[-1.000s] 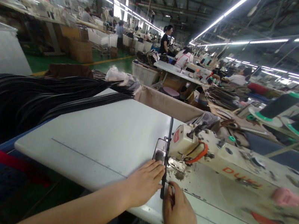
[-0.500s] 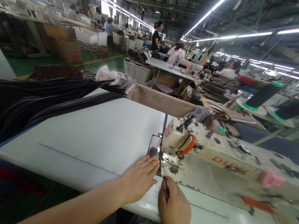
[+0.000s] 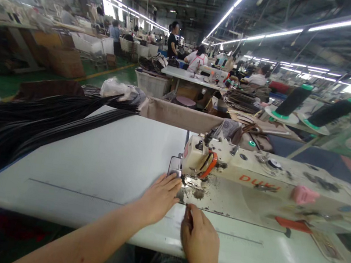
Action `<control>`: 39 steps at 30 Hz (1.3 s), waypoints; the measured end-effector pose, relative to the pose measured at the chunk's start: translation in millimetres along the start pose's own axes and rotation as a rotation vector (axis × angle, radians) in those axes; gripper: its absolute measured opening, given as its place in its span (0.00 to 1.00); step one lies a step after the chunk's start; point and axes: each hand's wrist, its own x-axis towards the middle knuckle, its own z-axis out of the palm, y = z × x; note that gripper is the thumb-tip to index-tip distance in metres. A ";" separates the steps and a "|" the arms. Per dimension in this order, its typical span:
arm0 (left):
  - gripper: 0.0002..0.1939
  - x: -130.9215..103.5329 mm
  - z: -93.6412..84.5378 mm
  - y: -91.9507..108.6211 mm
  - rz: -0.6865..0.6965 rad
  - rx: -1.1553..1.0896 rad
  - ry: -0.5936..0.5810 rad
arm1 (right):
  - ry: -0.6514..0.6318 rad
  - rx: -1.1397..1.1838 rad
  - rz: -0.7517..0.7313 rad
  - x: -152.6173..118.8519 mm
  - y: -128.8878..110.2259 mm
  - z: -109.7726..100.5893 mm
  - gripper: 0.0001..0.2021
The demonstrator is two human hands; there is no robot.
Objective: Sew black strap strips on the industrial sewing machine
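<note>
Fingers of my left hand (image 3: 161,195) lie extended and close together on the white worktable (image 3: 101,155), their tips by the metal plate (image 3: 175,166) at the needle end of the sewing machine (image 3: 238,172). That hand is flat and open, palm down, gripping nothing that I can see. My right hand (image 3: 201,238) is beside it, at the near edge of the machine's bed, with thumb and fingers curled; the space inside them is too dark to tell whether I pinch anything.

A narrow black strip (image 3: 187,136) shows just beyond the machine head, pointing away from me; whether it runs on under my left fingers I cannot tell. An orange guard (image 3: 209,165) curves over the machine head, and a pink object (image 3: 305,195) sits against the arm further right. Printed ruler marks (image 3: 76,191) run along the tabletop to the left of my left wrist.

On my far left, a thick bundle of black strips (image 3: 29,126) drapes across the table edge, near a clear plastic bag (image 3: 115,88). Behind the table is a cloth-lined bin (image 3: 178,115). Two dark thread cones (image 3: 310,107) with green bases and tops stand tilted at the right. Farther off, a person in a black top (image 3: 172,43) stands and a person in white and pink (image 3: 196,60) is at another sewing table (image 3: 187,76).
</note>
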 end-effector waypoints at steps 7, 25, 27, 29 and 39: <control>0.22 5.3 -9.0 -0.7 -0.026 -0.025 -0.040 | 0.000 0.031 0.012 -1.2 -0.2 1.8 0.14; 0.16 22.2 -14.4 -15.1 -0.071 -0.260 -0.033 | -0.021 0.056 0.033 -4.8 -0.2 6.4 0.14; 0.15 35.0 -13.0 -27.2 -0.106 -0.358 -0.017 | -0.006 0.056 0.037 -4.1 -0.5 6.6 0.15; 0.16 49.3 -9.0 -39.3 -0.130 -0.386 -0.011 | -0.002 0.054 0.029 -3.4 -0.8 5.5 0.15; 0.17 99.3 -0.4 -60.5 -0.013 -0.399 -0.091 | -0.025 0.039 0.024 -3.7 -4.4 -1.6 0.19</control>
